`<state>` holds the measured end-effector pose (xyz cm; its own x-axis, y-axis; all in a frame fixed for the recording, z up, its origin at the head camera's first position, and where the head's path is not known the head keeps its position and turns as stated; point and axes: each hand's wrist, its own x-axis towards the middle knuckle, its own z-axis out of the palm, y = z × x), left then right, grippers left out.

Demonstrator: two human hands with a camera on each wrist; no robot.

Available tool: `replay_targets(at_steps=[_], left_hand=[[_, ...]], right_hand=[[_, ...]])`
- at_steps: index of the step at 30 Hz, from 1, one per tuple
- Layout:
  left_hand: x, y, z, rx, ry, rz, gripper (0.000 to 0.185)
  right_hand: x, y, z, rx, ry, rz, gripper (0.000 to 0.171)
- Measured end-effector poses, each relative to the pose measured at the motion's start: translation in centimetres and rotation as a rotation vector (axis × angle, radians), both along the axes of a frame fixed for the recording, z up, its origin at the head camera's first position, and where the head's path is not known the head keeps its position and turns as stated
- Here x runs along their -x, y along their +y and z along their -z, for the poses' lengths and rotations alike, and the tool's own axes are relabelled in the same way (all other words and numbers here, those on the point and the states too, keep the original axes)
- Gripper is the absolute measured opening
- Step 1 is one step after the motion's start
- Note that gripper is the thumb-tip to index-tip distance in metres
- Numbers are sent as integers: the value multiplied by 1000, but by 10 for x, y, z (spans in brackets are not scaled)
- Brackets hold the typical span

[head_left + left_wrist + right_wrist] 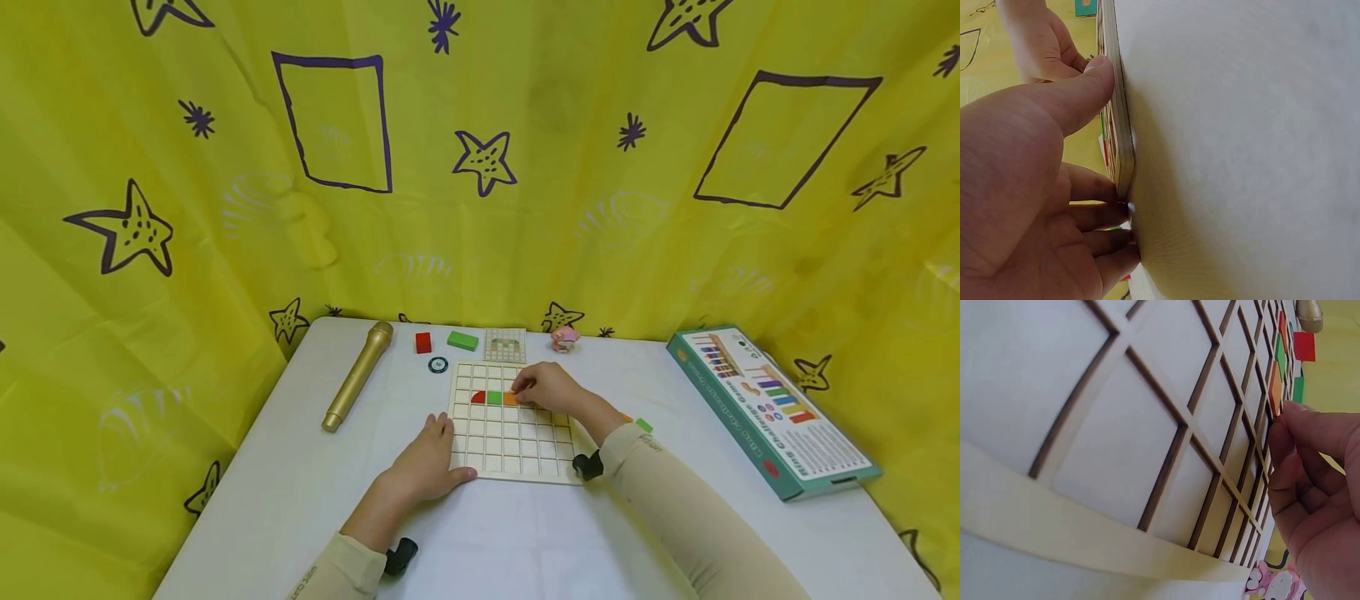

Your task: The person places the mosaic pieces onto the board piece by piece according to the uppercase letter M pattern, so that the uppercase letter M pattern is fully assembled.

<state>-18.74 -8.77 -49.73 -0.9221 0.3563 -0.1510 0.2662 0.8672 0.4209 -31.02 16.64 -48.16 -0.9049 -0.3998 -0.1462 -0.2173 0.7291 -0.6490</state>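
A wooden grid board (pixel 517 478) lies on the table in front of me. My left hand (pixel 426 463) is at its near left corner; in the left wrist view, the thumb (pixel 1099 70) touches the board's edge while the other fingers extend past the corner to the table. Over the upper part of the grid, my right hand (pixel 553 388) pinches the edge of an orange tile (pixel 1275 386) between thumb and forefinger. To the left of that tile, a green tile (pixel 494 398) and a rounded red tile (pixel 478 397) sit in the same row.
Behind the board are a red block (pixel 423 342), a green block (pixel 462 340), a pattern card (pixel 506 333) and a pink figurine (pixel 564 337). A round disc (pixel 438 365) and gold microphone (pixel 357 377) lie left; a green piece (pixel 643 426) and game box (pixel 772 408) lie right.
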Motion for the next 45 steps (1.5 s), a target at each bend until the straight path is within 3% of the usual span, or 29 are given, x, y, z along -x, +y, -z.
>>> replay_targets(at_steps=[24,45], left_hand=[[-2,0,-1,-10,4,-7,94],[-2,1,-2,0,-2,-10,95]], right_hand=[[-12,56,-14,-13,18,39,9],[-34,91,-13,-29,-88,129,13]])
